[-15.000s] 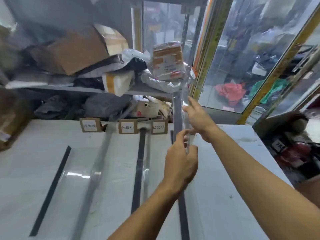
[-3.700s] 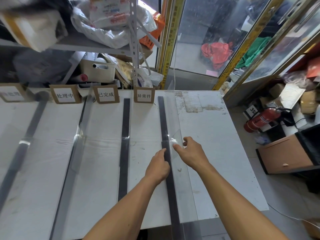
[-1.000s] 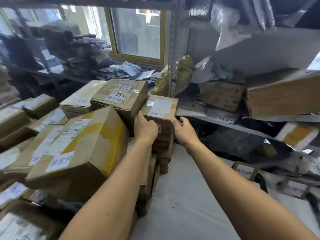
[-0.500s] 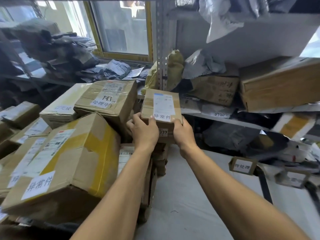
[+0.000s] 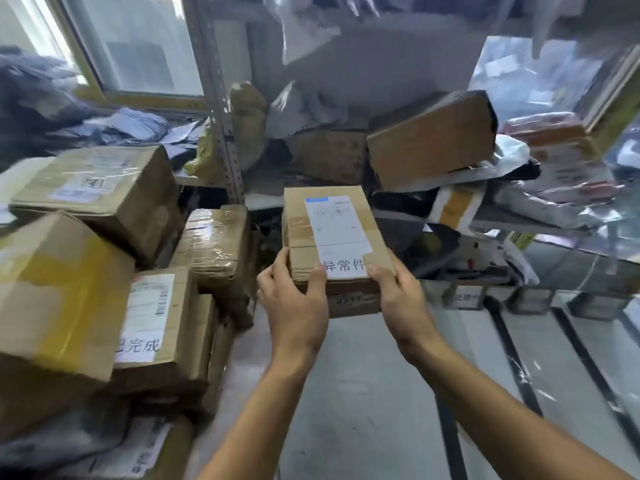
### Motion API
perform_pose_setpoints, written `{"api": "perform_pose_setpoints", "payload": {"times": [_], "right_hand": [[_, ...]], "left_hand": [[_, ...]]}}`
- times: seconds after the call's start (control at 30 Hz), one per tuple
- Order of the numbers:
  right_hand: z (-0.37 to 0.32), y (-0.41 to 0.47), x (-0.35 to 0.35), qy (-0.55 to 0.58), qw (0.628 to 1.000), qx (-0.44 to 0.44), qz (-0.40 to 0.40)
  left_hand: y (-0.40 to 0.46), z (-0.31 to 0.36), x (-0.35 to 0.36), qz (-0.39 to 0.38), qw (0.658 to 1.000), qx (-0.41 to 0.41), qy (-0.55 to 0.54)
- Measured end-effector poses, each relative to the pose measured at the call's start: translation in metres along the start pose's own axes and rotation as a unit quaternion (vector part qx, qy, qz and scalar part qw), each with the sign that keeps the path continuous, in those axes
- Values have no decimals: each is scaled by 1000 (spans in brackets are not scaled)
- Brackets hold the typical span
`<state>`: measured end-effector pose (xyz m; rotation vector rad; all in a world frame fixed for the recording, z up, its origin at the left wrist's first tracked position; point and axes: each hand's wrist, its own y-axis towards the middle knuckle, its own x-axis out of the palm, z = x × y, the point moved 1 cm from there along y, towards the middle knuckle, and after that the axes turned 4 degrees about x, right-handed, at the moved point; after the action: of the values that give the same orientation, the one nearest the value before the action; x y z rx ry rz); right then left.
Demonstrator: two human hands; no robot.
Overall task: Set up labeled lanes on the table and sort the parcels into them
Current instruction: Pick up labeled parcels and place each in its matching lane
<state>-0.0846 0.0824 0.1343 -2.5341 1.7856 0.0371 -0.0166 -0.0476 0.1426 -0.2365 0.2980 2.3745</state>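
Note:
A small cardboard parcel [image 5: 332,233] with a white shipping label and a white tag printed 异常件 is held up above the white table [image 5: 363,393]. My left hand [image 5: 294,303] grips its near left corner, thumb on top. My right hand [image 5: 398,296] grips its near right corner, thumb on the tag. A pile of cardboard parcels [image 5: 104,271] fills the left side; one of them carries a tag reading 已完成 [image 5: 138,344]. Black tape lane strips [image 5: 512,355] run across the table at the right, with small cardboard lane signs [image 5: 467,296] standing at their far ends.
A metal shelf [image 5: 221,109] behind the table is stuffed with boxes and plastic mailer bags. A large tilted brown box [image 5: 433,140] lies on the shelf just beyond the held parcel. A window [image 5: 138,46] is at the back left.
Both hands have lifted the small parcel off the pile and carried it right, away from the stack, toward the lane end of the table. The view has swung right with it.

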Motion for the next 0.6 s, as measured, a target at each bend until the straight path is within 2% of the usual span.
{"api": "perform_pose_setpoints", "payload": {"times": [0.2, 0.33, 0.6], "right_hand": [[6, -63, -123, -19, 1000, -17, 16], [17, -103, -204, -12, 1000, 5, 21], [19, -161, -331, -45, 995, 7, 94]], "left_hand": [[-102, 30, 71, -76, 994, 5, -85], [-168, 53, 122, -93, 992, 0, -89], [-265, 84, 208, -159, 979, -8, -126]]}}
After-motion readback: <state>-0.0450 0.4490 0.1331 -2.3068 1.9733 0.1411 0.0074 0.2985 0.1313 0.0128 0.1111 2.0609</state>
